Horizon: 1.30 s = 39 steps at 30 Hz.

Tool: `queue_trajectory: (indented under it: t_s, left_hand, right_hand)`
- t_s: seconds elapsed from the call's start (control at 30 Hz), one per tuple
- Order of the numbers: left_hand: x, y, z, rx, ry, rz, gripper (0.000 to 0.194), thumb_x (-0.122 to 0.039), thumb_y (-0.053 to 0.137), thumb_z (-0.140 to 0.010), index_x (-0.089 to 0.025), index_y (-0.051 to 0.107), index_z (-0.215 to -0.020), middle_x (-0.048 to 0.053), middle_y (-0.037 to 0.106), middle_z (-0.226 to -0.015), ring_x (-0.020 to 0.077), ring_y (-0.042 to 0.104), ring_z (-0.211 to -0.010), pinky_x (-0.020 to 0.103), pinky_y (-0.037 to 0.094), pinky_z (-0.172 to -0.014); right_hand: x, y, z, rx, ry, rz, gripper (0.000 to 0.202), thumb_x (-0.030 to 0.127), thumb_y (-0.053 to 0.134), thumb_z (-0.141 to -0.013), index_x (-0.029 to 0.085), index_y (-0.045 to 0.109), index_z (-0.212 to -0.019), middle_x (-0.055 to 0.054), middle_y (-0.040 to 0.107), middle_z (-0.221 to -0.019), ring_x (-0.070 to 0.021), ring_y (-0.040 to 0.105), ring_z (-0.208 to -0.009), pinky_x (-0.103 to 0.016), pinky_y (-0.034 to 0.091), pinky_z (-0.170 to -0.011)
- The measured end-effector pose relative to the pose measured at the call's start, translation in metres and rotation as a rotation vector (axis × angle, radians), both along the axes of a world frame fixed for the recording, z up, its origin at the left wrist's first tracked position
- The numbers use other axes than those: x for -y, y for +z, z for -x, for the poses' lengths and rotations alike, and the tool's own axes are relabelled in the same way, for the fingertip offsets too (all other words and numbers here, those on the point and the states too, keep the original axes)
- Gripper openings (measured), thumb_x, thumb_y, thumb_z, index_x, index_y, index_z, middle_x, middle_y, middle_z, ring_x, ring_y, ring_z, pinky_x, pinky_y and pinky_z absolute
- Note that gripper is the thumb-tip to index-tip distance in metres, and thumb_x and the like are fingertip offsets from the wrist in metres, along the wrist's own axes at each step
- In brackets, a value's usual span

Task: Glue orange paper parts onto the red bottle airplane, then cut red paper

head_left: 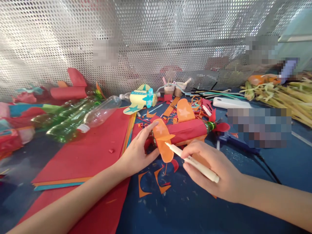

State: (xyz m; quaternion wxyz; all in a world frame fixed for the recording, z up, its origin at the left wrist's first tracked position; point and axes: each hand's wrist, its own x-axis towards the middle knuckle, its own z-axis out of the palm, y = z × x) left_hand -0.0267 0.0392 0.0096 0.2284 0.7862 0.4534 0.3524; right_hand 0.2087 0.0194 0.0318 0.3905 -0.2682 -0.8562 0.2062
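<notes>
Red sheets point(90, 146) beside left hand point(137, 151); scraps point(162, 182) near.

Bottle wrap point(187, 131) red — propeller point(162, 149) orange, pale star; marker point(200, 166) off-white; yellow bottle wrap point(139, 99) — teal stars.

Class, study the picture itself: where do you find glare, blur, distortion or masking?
Head view: glare whitens the perforated panel at upper left; highlights streak the green bottles; shapes behind the mesh are too hazy to name; the left edge looks soft and stretched; pixelation masks patches, mostly at right.
</notes>
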Motion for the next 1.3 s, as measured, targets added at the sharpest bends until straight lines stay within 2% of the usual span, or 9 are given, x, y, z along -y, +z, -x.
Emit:
queue_trajectory:
  t_s: [0.2,0.37,0.6,0.8,1.3]
  left_hand:
    - [0.001,0.002,0.001,-0.041,0.000,-0.022,0.068,-0.032,0.059,-0.085,-0.025,0.026,-0.144,0.013,0.040,-0.147,0.0277,0.052,-0.124,0.046,0.047,-0.102]
    - [0.001,0.000,0.002,-0.042,-0.024,-0.033,0.071,-0.029,0.060,-0.084,-0.026,0.025,-0.145,0.013,0.039,-0.148,0.0275,0.051,-0.126,0.044,0.046,-0.104]
    - [0.000,-0.001,0.000,-0.084,-0.013,-0.133,0.071,-0.026,0.061,-0.083,-0.028,0.025,-0.144,0.012,0.046,-0.141,0.0259,0.053,-0.122,0.046,0.047,-0.102]
    - [-0.001,-0.002,0.001,-0.074,-0.029,-0.154,0.071,-0.027,0.061,-0.084,-0.030,0.025,-0.144,0.012,0.046,-0.142,0.0260,0.054,-0.122,0.045,0.049,-0.100]
    - [-0.001,-0.002,0.001,-0.101,-0.032,-0.164,0.069,-0.028,0.060,-0.085,-0.029,0.024,-0.144,0.011,0.044,-0.144,0.0248,0.054,-0.122,0.045,0.049,-0.100]
  right_hand:
    - [-0.001,-0.014,-0.001,-0.002,0.001,0.041,0.015,0.018,0.048,-0.092,0.023,0.049,-0.107,-0.002,0.063,-0.085,-0.0141,0.061,-0.069,-0.026,0.049,-0.063]
    - [0.003,-0.008,0.000,0.028,0.014,0.006,0.013,0.016,0.047,-0.093,0.023,0.049,-0.104,-0.001,0.063,-0.085,-0.0141,0.062,-0.074,-0.025,0.049,-0.067]
    - [0.004,-0.003,0.003,0.033,-0.017,0.007,0.009,0.015,0.047,-0.093,0.022,0.051,-0.098,0.000,0.064,-0.082,-0.0121,0.060,-0.070,-0.023,0.047,-0.064]
    - [0.005,0.001,0.005,0.024,-0.009,-0.012,0.008,0.012,0.049,-0.092,0.020,0.052,-0.094,0.001,0.061,-0.079,-0.0100,0.058,-0.071,-0.020,0.045,-0.066]
    - [0.003,-0.002,0.008,0.048,-0.013,-0.005,0.006,0.014,0.048,-0.092,0.018,0.053,-0.094,-0.001,0.063,-0.081,-0.0107,0.060,-0.075,-0.020,0.046,-0.070]
